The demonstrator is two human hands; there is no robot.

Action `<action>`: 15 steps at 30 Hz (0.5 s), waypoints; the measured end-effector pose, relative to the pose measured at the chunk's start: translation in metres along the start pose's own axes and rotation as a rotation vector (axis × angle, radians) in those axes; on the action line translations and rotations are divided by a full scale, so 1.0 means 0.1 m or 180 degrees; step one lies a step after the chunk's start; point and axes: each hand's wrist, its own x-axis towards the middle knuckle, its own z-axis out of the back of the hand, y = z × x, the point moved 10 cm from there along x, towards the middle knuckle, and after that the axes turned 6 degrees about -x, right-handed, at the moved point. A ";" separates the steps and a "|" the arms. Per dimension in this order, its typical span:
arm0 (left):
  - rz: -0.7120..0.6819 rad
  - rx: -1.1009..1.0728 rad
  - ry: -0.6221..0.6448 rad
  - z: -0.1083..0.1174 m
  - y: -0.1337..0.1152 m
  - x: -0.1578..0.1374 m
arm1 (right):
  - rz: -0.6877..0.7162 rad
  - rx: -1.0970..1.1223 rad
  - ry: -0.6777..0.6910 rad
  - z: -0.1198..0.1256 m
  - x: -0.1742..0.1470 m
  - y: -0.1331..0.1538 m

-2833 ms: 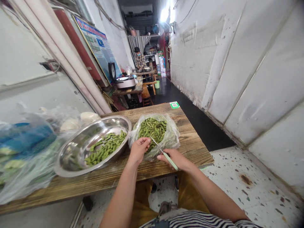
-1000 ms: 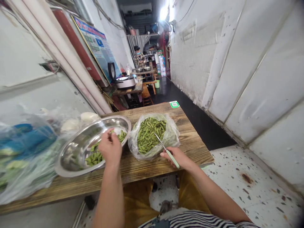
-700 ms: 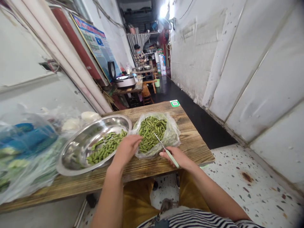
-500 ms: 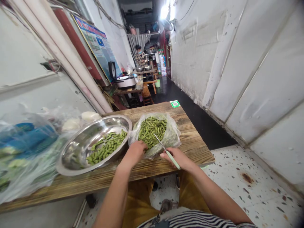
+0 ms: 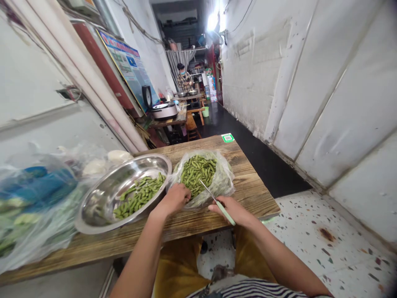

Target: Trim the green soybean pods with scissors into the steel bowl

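Note:
A clear plastic bag (image 5: 228, 182), its mouth spread wide, is full of green soybean pods (image 5: 198, 170). At its near left edge is my left hand (image 5: 176, 199), fingers curled down against the pods; what is between them is hidden. My right hand (image 5: 231, 209) grips a knife (image 5: 226, 212) with a pale green handle. The thin blade slants up and left over the pods at the bag's near side. Left of the bag stands a large oval steel basin (image 5: 102, 194), with more pods (image 5: 141, 194) lying in its right part.
All this rests on a wooden table (image 5: 251, 190), with a green code sticker (image 5: 228, 138) at its far corner. Plastic bags of vegetables (image 5: 34, 203) crowd the left end. Further back, a rice cooker (image 5: 164, 111) stands open on another table; a person (image 5: 184, 78) is behind bowls.
My left hand has shifted slightly left and down in the view. The knife tip sits a little lower and further left. The whole view has tilted slightly.

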 end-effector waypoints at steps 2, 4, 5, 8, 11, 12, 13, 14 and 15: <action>0.0055 -0.0107 0.0000 0.00 0.04 0.01 | -0.0008 -0.0034 0.0001 0.01 0.00 0.00; 0.0165 -0.0062 0.0067 -0.02 0.06 0.01 | -0.0023 -0.0048 -0.0003 0.01 0.00 -0.01; 0.0201 0.0005 0.0101 -0.04 0.06 0.00 | -0.0029 -0.0046 -0.0005 0.01 0.00 -0.01; 0.0227 0.0223 0.0137 -0.05 0.02 -0.02 | -0.0042 -0.0053 -0.0006 0.01 0.01 -0.02; 0.0286 0.0351 0.0146 -0.05 0.02 -0.04 | -0.0033 -0.0122 -0.0002 0.01 0.01 -0.02; 0.0305 0.0358 0.0146 -0.05 0.03 -0.04 | -0.0029 -0.0149 -0.0003 0.02 0.01 -0.02; 0.0302 0.0337 0.0145 -0.04 0.03 -0.05 | -0.0025 -0.0172 -0.0006 0.02 0.00 -0.02; 0.0278 0.0300 0.0146 -0.04 0.03 -0.05 | -0.0022 -0.0193 -0.0010 0.03 0.00 -0.01; 0.0246 0.0267 0.0151 -0.03 0.03 -0.05 | -0.0020 -0.0210 -0.0013 0.04 0.00 -0.01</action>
